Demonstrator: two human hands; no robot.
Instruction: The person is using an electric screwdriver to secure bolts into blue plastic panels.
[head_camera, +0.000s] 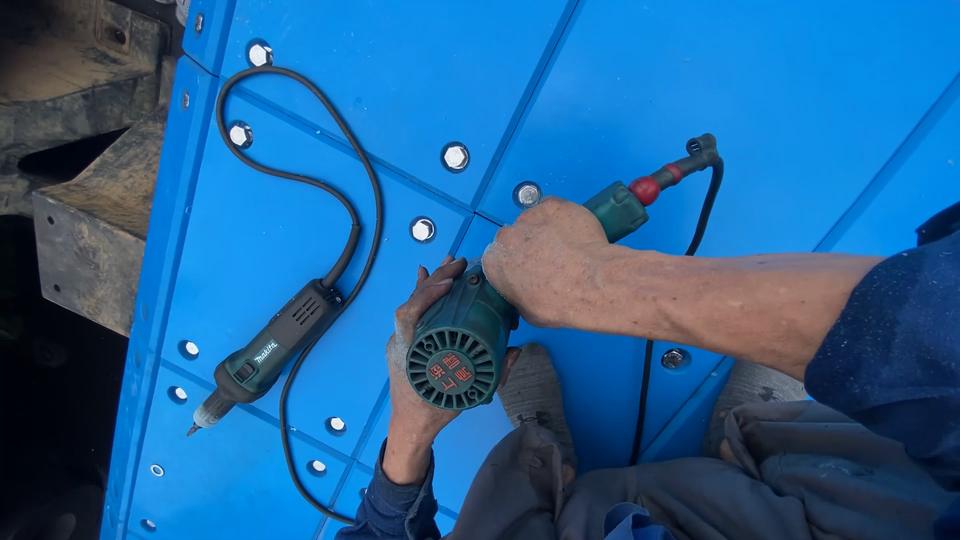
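On the blue panel floor (700, 80) sits a green power tool (470, 340); the right hand (545, 260) wraps tight over its body; the left hand (415, 350) cups its round vented end, fingers curled; a second dark tool (275, 350) lies nearby, cord looping; bolts dot the blue; the working tip is hidden underneath.

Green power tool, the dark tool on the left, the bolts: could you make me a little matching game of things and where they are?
Things:
1. green power tool
2. dark grinder
3. silver bolts
4. right hand

Places or states:
a. lying untouched on the blue panel
b. set into the panel
c. held in both hands
d. gripping the tool's rear handle

Pairs: 1-c, 2-a, 3-b, 4-d
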